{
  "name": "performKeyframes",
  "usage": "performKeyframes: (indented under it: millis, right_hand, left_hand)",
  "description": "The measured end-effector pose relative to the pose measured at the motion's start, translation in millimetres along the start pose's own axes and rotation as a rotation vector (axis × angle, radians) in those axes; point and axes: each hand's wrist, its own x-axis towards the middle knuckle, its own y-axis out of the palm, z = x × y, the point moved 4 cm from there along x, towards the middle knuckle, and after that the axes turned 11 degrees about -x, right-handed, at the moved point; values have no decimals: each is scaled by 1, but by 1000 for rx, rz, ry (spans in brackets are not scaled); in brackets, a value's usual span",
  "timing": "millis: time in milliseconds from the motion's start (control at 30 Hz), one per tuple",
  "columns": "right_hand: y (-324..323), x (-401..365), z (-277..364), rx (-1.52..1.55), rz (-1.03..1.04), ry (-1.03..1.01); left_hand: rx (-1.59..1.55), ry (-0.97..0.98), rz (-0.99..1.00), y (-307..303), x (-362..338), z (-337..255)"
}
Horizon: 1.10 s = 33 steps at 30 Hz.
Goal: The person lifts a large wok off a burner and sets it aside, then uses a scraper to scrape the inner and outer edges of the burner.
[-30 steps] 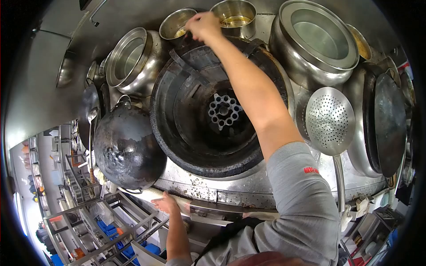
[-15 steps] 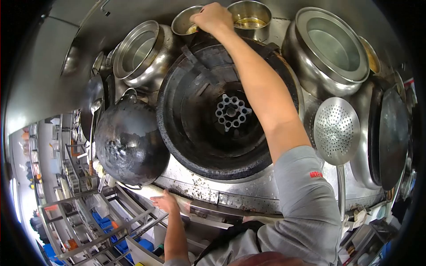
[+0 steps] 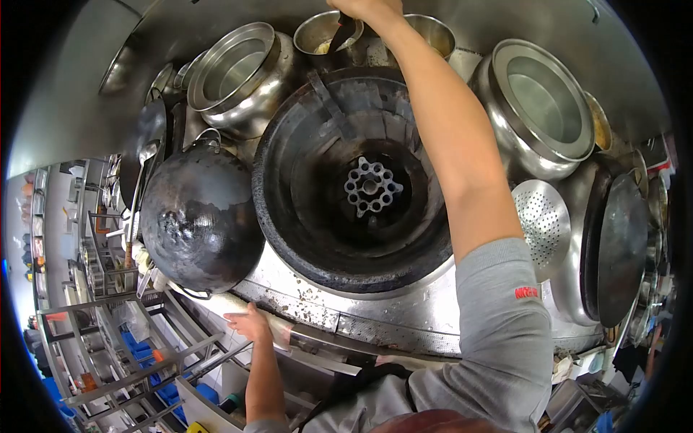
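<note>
My right hand (image 3: 369,7) is at the top edge of the view, partly cut off. Its fingers are closed on a dark, wedge-shaped piece (image 3: 342,33) with a reddish edge, whose exact kind I cannot make out. The piece hangs in front of a steel pot (image 3: 309,35) with pale contents. My right arm crosses over the black burner well (image 3: 278,231), where a ring-shaped grate (image 3: 352,186) sits at the bottom. My left hand (image 3: 249,322) has its fingers stretched out beside the pale roll (image 3: 271,325) along the stove's front edge.
An upturned blackened wok (image 3: 202,216) lies left of the burner. A perforated skimmer (image 3: 540,229) and a dark pan (image 3: 624,249) are at the right. Large steel pots (image 3: 289,86) (image 3: 498,123) flank the back. A metal rack (image 3: 137,346) stands at the lower left.
My right hand has lifted up and away from the burner's back rim, bringing the dark piece into view. The view has shifted slightly; my left hand stays by the front edge.
</note>
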Motion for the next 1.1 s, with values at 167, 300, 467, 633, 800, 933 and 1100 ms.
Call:
performKeyframes:
  millis: [167, 300, 467, 633, 800, 933, 1100]
  right_hand:
    - [79, -13, -28, -102, 135, -56]
    - [12, -16, 3, 40, -22, 37]
    - [65, -1, -12, -181, 107, -2]
    - [59, -2, -19, -87, 190, 46]
    - [72, -10, -46, -54, 114, 69]
    - [4, -34, -34, -39, 40, 22]
    - [44, -81, -70, 109, -46, -19]
  left_hand:
    - [-8, -15, 4, 0, -1, -1]
    - [1, 21, -40, 16, 18, 21]
    - [-70, 16, 4, 1, -1, -6]
    - [-49, 35, -19, 8, 7, 10]
    - [-65, -13, 22, -8, -7, -6]
    - [-93, 1, 19, -6, -6, -4]
    - [-115, -22, 31, -2, -5, 6]
